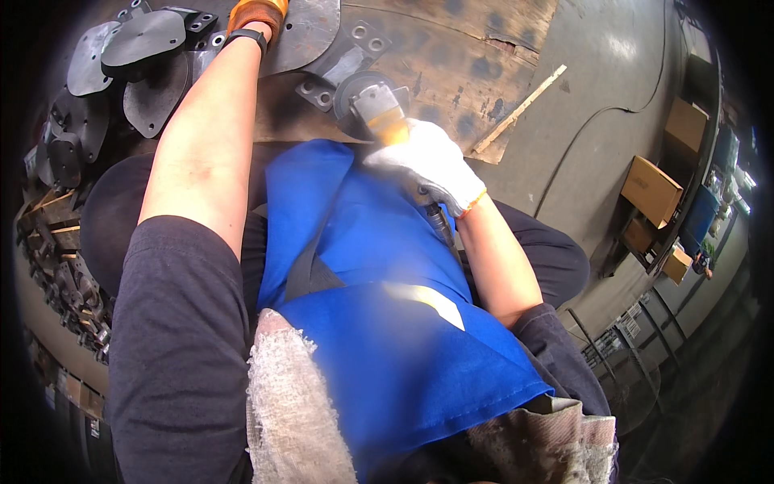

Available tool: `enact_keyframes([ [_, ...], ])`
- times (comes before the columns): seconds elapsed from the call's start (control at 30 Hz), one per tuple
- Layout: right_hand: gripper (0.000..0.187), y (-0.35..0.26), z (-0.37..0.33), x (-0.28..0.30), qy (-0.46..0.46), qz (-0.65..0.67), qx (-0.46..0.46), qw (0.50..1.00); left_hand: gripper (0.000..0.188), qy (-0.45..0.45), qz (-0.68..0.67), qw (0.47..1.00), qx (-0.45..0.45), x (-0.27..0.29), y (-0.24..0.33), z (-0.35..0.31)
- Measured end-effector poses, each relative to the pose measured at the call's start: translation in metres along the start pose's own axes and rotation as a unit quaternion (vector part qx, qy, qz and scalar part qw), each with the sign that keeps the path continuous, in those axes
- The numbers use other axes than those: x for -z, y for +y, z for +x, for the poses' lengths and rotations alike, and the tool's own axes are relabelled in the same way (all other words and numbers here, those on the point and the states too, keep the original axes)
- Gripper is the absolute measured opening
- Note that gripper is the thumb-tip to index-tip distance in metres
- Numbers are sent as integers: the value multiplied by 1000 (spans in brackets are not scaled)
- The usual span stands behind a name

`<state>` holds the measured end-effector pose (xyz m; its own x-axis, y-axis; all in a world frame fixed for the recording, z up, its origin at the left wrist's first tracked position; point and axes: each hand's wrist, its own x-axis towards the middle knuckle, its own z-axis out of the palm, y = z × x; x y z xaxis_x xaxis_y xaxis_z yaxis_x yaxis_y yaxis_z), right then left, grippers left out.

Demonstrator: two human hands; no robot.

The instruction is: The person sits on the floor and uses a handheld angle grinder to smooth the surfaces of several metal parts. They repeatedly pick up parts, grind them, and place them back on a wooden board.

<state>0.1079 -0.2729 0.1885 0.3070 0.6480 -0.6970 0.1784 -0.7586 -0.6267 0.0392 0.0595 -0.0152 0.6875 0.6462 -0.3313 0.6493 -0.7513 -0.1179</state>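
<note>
My right hand (pixel 439 165), in a white knit glove, is wrapped around the body of an angle grinder (pixel 379 109). The grinder's round disc sits just above my blue apron, beside a small metal piece with holes (pixel 316 94). At the top edge of the view, my left hand (pixel 260 11) wears an orange glove and reaches to a large flat dark metal plate (pixel 310 32). Its fingers are cut off by the frame, so their grip is hidden. Several rounded metal plates (pixel 145 40) lie piled left of that hand.
Under the plates is a worn, stained wooden board (pixel 435 48). A thin wooden strip (pixel 520 109) lies along its right edge. A dark cable (pixel 568 133) runs over the grey floor. Cardboard boxes (pixel 651 192) stand at far right, and more metal parts (pixel 76 294) are heaped at far left.
</note>
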Motion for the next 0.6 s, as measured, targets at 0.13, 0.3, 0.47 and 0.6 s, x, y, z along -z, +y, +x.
enact_keyframes([
  [0.13,34,-3,0,-2,7,11,-21,1000,26,-5,3,1000,7,0,-1,-1],
  [0.3,38,2,2,5,18,102,-24,994,26,-11,16,1000,-4,-2,0,3],
  [0.47,42,19,3,9,34,119,-5,992,27,-22,52,998,-30,-8,-5,7],
  [0.6,44,-1,-3,10,17,120,-23,992,27,-27,55,998,-17,-7,-3,8],
])
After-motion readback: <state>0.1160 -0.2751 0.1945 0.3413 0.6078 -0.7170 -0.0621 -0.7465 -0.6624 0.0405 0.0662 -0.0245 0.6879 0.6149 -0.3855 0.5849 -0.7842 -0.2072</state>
